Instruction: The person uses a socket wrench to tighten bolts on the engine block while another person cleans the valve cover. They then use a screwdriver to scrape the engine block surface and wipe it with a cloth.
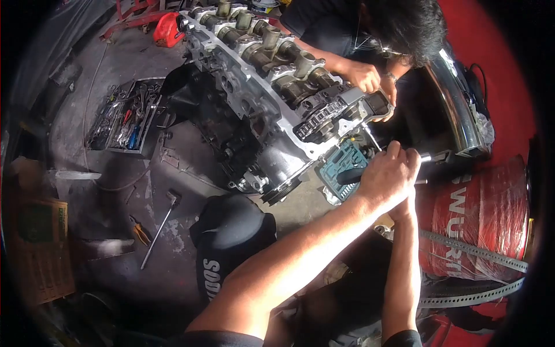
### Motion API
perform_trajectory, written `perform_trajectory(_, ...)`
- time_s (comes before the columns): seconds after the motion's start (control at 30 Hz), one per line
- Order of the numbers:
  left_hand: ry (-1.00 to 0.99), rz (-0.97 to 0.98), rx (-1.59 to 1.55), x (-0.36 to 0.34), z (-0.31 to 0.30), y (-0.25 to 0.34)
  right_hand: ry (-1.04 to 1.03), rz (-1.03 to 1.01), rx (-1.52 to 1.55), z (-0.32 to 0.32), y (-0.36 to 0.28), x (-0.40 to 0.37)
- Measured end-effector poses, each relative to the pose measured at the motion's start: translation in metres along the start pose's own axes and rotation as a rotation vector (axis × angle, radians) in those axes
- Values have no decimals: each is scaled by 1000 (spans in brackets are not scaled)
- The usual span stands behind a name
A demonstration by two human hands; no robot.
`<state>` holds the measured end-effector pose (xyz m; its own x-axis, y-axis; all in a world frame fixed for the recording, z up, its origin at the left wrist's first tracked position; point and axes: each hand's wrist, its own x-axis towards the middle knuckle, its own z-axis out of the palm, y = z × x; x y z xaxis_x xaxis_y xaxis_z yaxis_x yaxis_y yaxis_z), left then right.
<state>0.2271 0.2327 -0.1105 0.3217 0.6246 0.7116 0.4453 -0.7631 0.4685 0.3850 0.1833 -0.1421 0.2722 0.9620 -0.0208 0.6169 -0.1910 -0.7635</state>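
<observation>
My left hand [390, 172] is closed around a chrome socket wrench [372, 137]. Its thin shaft points up toward the chain end of the engine's cylinder head [254, 87], and a shiny bar end sticks out past my knuckles on the right. My right hand [404, 206] is up against the left one from below; its fingers are hidden behind it. A timing chain [324, 118] runs round a sprocket at the near end of the head. Just left of my hands lies a teal socket case [341, 168] with sockets in it.
Across the engine, a co-worker's hands [365, 76] touch the head's end. A tool tray [141, 121], pliers [139, 231] and a long-handled wrench [157, 237] lie on the floor at left. A red wrapped drum [474, 214] and perforated metal strips [471, 298] are at right.
</observation>
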Motion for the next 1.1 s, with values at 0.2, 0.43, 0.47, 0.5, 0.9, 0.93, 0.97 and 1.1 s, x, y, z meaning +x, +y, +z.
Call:
perform_trajectory(0.2,-63,95,-63,-12,2,17,-51,-63,-79,-7,-10,-3)
perform_trajectory(0.43,-47,92,20,-12,15,8,-22,-142,6,-8,-6,-8)
perform_trajectory(0.47,-29,99,35,-10,14,7,38,-173,-226,-12,-1,-2)
perform_trajectory(0.5,-51,67,11,-8,14,7,116,-184,-292,-13,-4,-1)
perform_trajectory(0.9,-243,-56,-18,-9,9,-8,-271,522,820,-6,-17,24)
perform_trajectory(0.93,-265,-67,-32,-8,8,-9,-362,554,919,-8,-16,22)
perform_trajectory(0.97,-297,-64,-53,-7,7,-11,-424,513,959,-10,-16,21)
perform_trajectory(1.1,-348,-45,4,0,4,-15,227,503,941,10,-32,9)
